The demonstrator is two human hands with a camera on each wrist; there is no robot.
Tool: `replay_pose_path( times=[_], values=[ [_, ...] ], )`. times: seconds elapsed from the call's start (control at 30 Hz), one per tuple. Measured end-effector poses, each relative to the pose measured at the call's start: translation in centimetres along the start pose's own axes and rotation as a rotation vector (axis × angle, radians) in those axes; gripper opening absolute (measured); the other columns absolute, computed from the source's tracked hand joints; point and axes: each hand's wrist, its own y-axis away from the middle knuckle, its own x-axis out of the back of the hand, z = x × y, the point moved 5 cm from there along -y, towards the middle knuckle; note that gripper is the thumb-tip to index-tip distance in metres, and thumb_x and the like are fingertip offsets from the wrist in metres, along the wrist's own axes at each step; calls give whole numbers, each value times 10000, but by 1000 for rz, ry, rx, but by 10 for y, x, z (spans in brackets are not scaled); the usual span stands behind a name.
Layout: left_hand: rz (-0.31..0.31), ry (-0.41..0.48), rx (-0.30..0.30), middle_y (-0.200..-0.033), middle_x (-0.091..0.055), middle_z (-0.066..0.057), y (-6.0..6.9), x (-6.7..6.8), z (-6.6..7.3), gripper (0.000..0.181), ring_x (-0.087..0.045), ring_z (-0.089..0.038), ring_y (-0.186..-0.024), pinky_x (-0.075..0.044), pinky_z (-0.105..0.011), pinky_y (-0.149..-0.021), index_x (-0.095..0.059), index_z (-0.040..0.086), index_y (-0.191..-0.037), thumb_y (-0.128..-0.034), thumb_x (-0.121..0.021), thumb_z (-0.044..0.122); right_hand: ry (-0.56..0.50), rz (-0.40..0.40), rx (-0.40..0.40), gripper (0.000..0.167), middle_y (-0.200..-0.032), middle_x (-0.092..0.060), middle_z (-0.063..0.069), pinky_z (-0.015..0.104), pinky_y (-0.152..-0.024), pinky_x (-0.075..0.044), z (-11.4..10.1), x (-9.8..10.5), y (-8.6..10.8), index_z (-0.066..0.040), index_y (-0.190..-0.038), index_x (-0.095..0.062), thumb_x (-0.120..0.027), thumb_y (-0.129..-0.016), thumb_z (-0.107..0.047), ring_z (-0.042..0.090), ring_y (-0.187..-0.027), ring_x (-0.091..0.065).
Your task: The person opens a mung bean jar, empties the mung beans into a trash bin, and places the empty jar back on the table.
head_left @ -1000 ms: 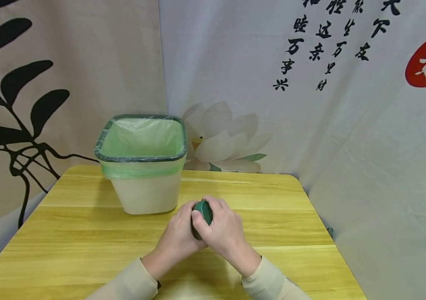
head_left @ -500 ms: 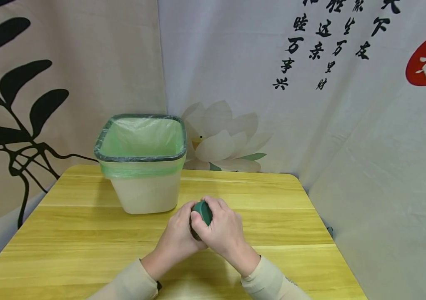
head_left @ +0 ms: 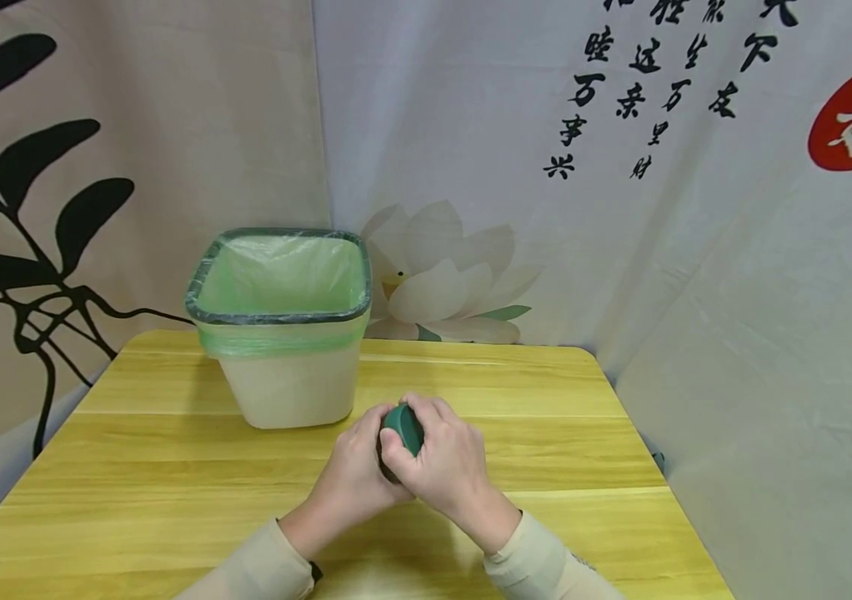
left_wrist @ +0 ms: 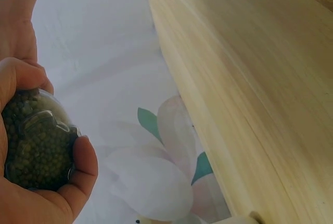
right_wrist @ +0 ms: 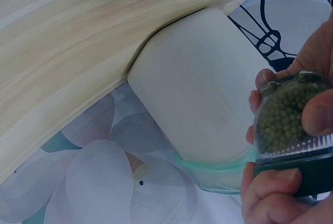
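A small clear plastic jar, full of green beans (right_wrist: pixel 283 122) and capped by a dark green lid (head_left: pixel 405 427), is held between both hands over the near middle of the table. My left hand (head_left: pixel 358 462) curls round the jar's body from the left. From the other side my right hand (head_left: pixel 444 454) grips the lid end, its thumb across the green top. In the left wrist view the jar's bean-filled bottom (left_wrist: pixel 41 151) shows between curled fingers. Much of the jar is covered by the hands in the head view.
A cream bin (head_left: pixel 294 392) with a green liner bag (head_left: pixel 283 340) and a dark rim stands at the table's back left. The wooden table (head_left: pixel 171 500) meets fabric backdrops behind it. Its right edge slants past the right sleeve.
Both hands keep their grip on the jar in almost the same place. The head view has shifted very slightly.
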Motion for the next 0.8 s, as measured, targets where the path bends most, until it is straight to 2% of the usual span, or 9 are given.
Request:
replay_pose_path(
  times=[0.17,0.33,0.8],
  values=[
    [-46,38,31,-1211,-704,-107,0,1,-3,876,-718,-224,-999,-641,-311,-829,-551,-20,-1403,-648,-961,154,3,-2,35,406,-998,-773,50,250,-522,-522,-1,1,1,-154,-1150,-745,-646,-879,-439,155,-718,-714],
    [-62,46,46,-1234,-704,-113,-1,2,-3,901,-717,-233,-1024,-644,-339,-855,-546,-25,-1417,-640,-969,143,11,5,64,412,-1010,-770,54,260,-520,-536,-2,2,1,-147,-1158,-740,-647,-878,-433,158,-721,-720],
    [-40,46,57,-1260,-684,-132,1,-1,-4,903,-715,-259,-1052,-649,-386,-877,-534,-27,-1416,-654,-993,127,39,-6,102,464,-1067,-755,67,267,-519,-559,1,-1,5,-122,-1235,-707,-625,-931,-463,160,-715,-732]
  ],
)
